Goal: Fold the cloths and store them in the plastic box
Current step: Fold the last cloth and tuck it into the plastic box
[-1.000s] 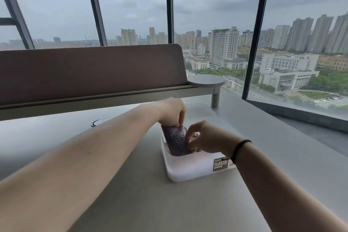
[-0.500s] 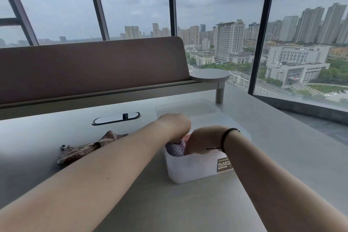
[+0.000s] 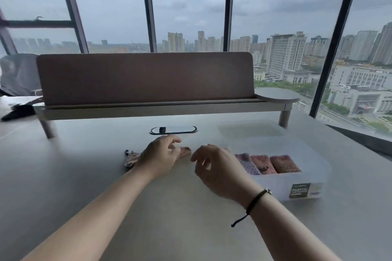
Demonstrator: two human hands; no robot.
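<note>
A translucent plastic box [image 3: 314, 167] stands on the grey table at the right. Three folded cloths sit side by side inside it: a purple cloth [image 3: 247, 163], a pink cloth [image 3: 262, 163] and a reddish-brown cloth [image 3: 285, 163]. A loose brownish knitted cloth [image 3: 132, 158] lies flat on the table left of the box. My left hand [image 3: 162, 155] hovers over that cloth, covering its middle, with fingers apart above its right end. My right hand [image 3: 214, 167] hangs between cloth and box, fingers curled apart, holding nothing.
The box's clear lid [image 3: 250, 130] lies behind the box. A black oval cable port [image 3: 172, 130] is set into the table beyond my hands. A brown divider panel on a raised shelf [image 3: 146, 82] spans the far side. Dark items [image 3: 19, 110] lie far left.
Both hands pushed the purple cloth down into the box, then left it. They have moved left to the loose cloth on the table. The view has swung left and widened.
</note>
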